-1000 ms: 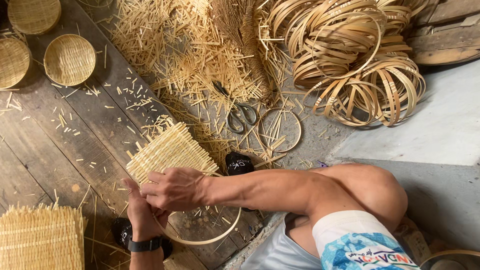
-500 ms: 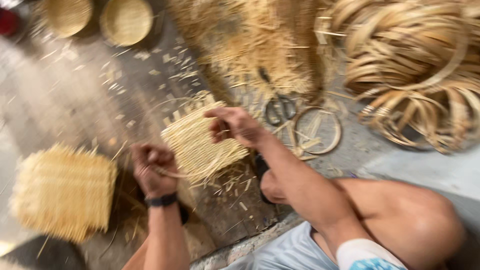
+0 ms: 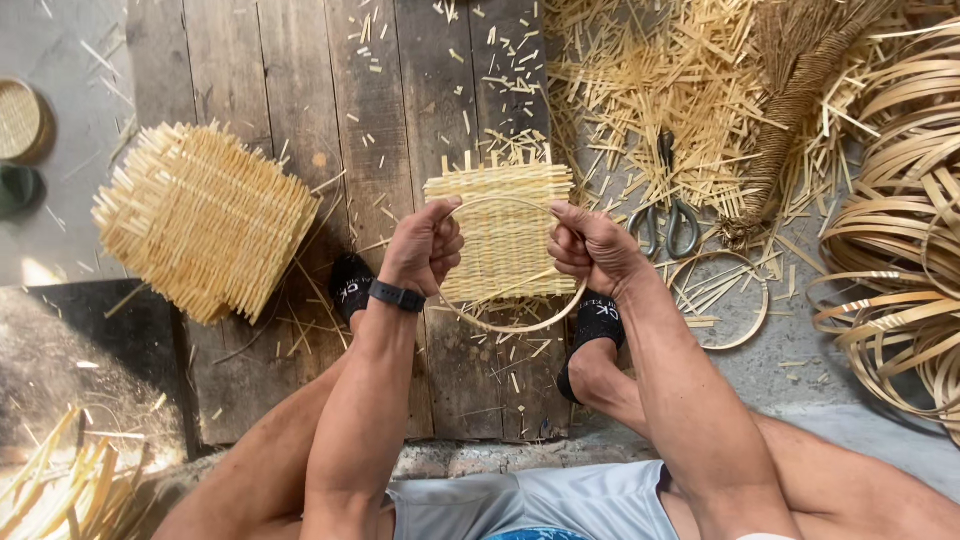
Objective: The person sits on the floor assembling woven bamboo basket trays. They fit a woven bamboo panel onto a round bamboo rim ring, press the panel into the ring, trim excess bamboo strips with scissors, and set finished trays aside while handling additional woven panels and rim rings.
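Note:
My left hand (image 3: 424,246) and my right hand (image 3: 592,247) both grip a thin round bamboo hoop (image 3: 512,325), one on each side, holding it just over a small square woven bamboo mat (image 3: 502,232). The mat lies on the wooden boards (image 3: 300,90) between my two feet in black sandals. A black watch sits on my left wrist.
A stack of woven mats (image 3: 205,218) lies at the left. Scissors (image 3: 668,218) and a second hoop (image 3: 720,300) lie right of my hands among loose bamboo slivers (image 3: 660,90). Coiled bamboo strips (image 3: 895,220) pile up at the far right. A small round basket (image 3: 20,118) is at the left edge.
The view has swung left and steadied. Both hands have come onto the hoop, now held centred over the small mat, where before the right hand was on the mat's top edge.

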`<state>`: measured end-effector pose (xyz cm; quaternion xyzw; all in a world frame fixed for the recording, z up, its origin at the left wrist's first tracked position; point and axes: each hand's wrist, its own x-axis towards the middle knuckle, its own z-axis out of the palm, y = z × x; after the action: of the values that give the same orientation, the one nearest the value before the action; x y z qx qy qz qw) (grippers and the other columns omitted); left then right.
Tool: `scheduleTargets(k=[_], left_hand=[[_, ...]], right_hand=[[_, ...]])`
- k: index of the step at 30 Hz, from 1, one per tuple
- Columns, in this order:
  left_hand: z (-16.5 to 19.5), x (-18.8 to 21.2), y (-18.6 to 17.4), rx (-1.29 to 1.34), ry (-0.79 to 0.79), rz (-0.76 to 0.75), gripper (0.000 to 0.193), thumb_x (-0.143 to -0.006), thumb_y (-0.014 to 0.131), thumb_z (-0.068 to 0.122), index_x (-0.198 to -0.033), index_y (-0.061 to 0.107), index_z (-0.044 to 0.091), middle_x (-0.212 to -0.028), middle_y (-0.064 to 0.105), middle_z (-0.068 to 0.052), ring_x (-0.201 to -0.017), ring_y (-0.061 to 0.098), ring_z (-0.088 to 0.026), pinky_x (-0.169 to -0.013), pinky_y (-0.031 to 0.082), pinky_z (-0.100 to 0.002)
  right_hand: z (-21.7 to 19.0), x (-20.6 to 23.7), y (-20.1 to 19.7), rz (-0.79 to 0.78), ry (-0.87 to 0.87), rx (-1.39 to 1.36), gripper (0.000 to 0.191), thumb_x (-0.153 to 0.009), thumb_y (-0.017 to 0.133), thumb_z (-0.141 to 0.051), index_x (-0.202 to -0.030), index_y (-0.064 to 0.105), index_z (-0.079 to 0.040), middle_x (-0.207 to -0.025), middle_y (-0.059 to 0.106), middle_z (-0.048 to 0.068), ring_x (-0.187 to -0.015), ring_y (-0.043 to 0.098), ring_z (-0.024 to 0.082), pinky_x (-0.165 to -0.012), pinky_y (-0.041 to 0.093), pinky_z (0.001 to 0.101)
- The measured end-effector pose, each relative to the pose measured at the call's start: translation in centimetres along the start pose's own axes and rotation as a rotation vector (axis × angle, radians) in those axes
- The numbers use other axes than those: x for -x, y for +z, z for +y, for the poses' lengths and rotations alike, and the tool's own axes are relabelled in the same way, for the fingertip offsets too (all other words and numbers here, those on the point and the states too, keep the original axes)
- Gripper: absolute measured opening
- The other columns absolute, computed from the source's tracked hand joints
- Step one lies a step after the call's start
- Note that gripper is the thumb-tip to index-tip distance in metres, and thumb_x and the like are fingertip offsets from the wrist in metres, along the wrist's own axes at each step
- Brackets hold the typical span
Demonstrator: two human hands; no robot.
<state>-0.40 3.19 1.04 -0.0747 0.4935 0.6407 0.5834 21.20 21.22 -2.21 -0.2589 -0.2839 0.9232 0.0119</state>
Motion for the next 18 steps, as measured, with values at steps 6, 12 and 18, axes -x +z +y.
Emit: scheduleTargets(k=[6,12,18], left_hand=[[-0.1,-0.3,-0.8,0.067,0.005,0.014,0.042,-0.096,0.067,0.025,-0.060,0.048,0.016,-0.047,0.036,0.007,-0.040,0.027,-0.006,-0.035,0.022,-0.024],[0.2,-0.1,-0.9,-0.083,-0.046,0.028,0.033,-0.097,0.065,0.031,-0.070,0.062,0.012,-0.050,0.045,0.006,-0.042,0.034,-0.006,-0.038,0.025,-0.024],[-0.6,-0.5,-1.2,-0.193,-0.047,0.068,0.034,-0.090,0.077,0.027,-0.068,0.057,0.013,-0.050,0.044,0.007,-0.039,0.031,-0.005,-0.035,0.023,-0.024]], right_hand=[[0.1,-0.7,0.2,0.116,0.040,0.101,0.045,-0.101,0.065,-0.040,-0.067,0.059,-0.012,-0.053,0.038,-0.006,-0.045,0.032,0.008,-0.040,0.027,0.0254],[0.6,-0.7,0.6,0.145,-0.027,0.028,0.045,-0.099,0.066,-0.040,-0.066,0.057,-0.011,-0.056,0.044,-0.001,-0.051,0.038,0.011,-0.046,0.033,0.0270],[0.5,-1.3,0.1,0.207,0.030,0.123,0.051,-0.098,0.069,-0.039,-0.059,0.042,-0.019,-0.050,0.032,-0.007,-0.042,0.029,0.006,-0.036,0.024,0.0231]])
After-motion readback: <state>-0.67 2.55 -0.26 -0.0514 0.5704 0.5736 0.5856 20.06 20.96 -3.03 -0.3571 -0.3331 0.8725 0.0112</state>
